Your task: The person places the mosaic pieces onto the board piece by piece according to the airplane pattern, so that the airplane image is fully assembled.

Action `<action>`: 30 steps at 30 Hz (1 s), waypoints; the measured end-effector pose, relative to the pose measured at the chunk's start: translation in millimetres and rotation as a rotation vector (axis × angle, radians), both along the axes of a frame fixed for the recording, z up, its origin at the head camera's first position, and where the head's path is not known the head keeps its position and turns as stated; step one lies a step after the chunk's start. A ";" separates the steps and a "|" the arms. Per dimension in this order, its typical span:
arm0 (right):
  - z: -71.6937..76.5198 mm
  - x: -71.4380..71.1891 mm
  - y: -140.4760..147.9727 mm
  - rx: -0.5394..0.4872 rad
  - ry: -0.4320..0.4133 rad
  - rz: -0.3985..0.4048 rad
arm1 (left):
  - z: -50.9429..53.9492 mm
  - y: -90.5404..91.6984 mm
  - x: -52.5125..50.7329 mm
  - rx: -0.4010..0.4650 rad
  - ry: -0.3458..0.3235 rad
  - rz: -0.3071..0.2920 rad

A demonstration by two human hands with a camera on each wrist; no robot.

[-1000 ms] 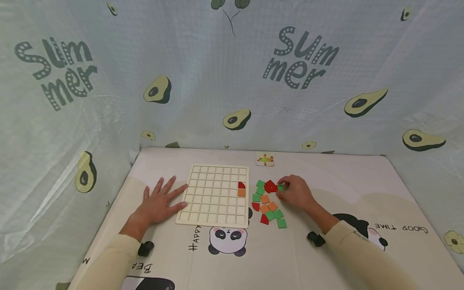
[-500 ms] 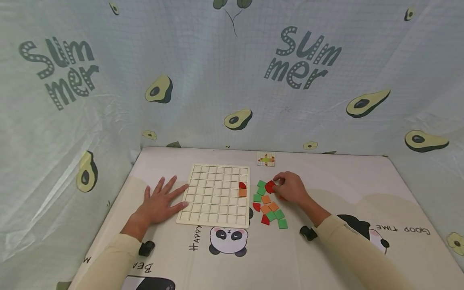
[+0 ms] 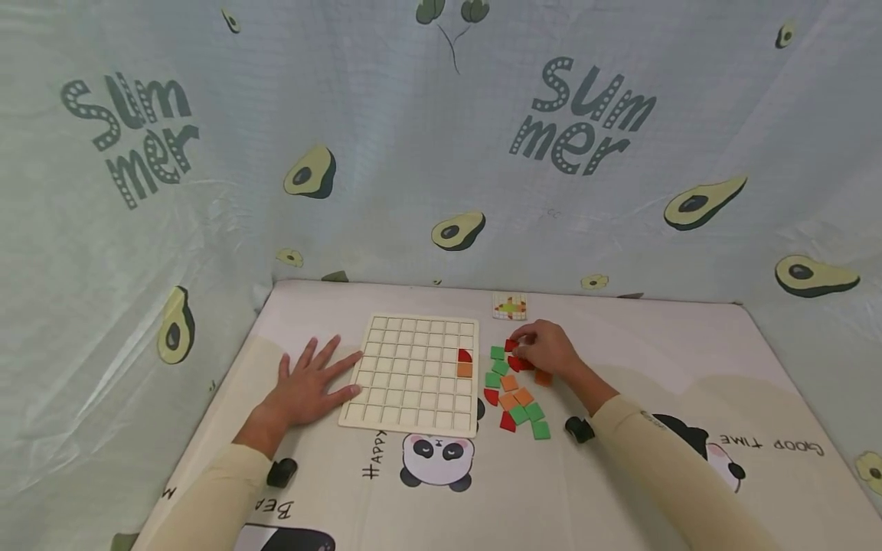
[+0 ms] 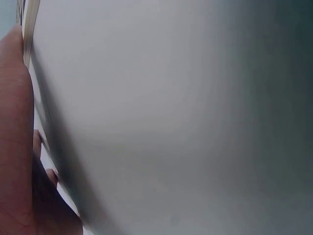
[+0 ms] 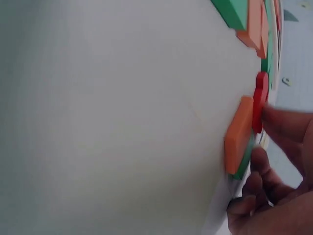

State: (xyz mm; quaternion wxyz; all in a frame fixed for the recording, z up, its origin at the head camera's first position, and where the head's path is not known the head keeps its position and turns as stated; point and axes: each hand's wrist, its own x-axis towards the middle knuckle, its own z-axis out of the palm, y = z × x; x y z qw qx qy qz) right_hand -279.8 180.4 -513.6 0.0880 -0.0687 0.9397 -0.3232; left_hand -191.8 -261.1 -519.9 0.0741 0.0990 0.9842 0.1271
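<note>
My left hand [image 3: 300, 392] lies spread on the table, its index fingertip and thumb against the left edge of the pale gridded board [image 3: 406, 417]. Above the loose tiles, my right hand [image 3: 549, 349] bends over with a red tile [image 3: 511, 345] between thumb and index fingertips; its full shape is hidden. More red tiles [image 3: 515, 363] lie just under the fingers. An orange tile [image 5: 238, 137] sits by the hand in the right wrist view, overlapping a green tile [image 5: 243, 164]. On the board, a red quarter-circle tile [image 3: 465, 356] sits above an orange square tile [image 3: 465, 370].
A small printed card [image 3: 510, 307] with a coloured pattern lies behind the tiles. Several green tiles [image 3: 498, 353] and orange tiles [image 3: 508, 383] are scattered right of the board. A patterned curtain [image 3: 386, 153] stands along the table's back and sides.
My right hand has let go of the green tile and moved left and slightly away over the red tiles, parting one from the others. An orange tile shows beneath it. The left hand has stayed put.
</note>
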 end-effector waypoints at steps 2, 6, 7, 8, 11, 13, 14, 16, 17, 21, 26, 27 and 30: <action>-0.1 -3.1 0.2 0.004 -0.008 0.025 | 0.6 0.7 -0.1 -0.002 -0.003 0.002; 1.1 -9.0 -1.8 0.012 -0.004 0.053 | 1.2 1.0 -0.3 -0.002 0.003 0.002; 1.2 -10.1 -2.2 0.014 -0.001 0.059 | 1.0 1.1 -0.3 -0.002 0.002 0.002; 1.2 -10.9 -2.5 0.014 0.005 0.068 | 0.9 1.3 -0.4 0.001 0.003 0.001; -0.4 -13.7 -3.1 0.012 0.013 0.106 | 0.6 1.3 0.1 0.000 -0.001 0.001; -0.4 -14.7 -3.5 0.018 0.014 0.132 | 0.9 1.2 0.7 -0.001 -0.001 0.000; -0.2 -15.0 -3.6 0.021 0.015 0.144 | 1.1 1.2 0.9 -0.002 0.000 0.000; 0.4 -14.8 -3.0 0.028 0.023 0.161 | 1.1 1.5 1.0 -0.002 -0.001 0.000; 0.5 -14.6 -2.6 0.032 0.030 0.168 | 1.2 1.8 0.9 -0.002 0.000 0.000; -1.4 -13.9 -1.4 0.028 0.045 0.194 | 0.7 3.5 1.0 0.002 -0.004 0.006; -2.8 -14.0 -3.0 0.021 0.042 0.202 | 0.6 3.8 1.5 0.003 -0.004 0.011; -2.6 -14.1 -3.7 0.021 0.038 0.200 | 0.6 3.7 1.4 0.002 -0.002 0.011; -1.4 -14.3 -5.5 0.025 0.026 0.190 | 1.1 3.9 1.1 -0.002 0.003 0.012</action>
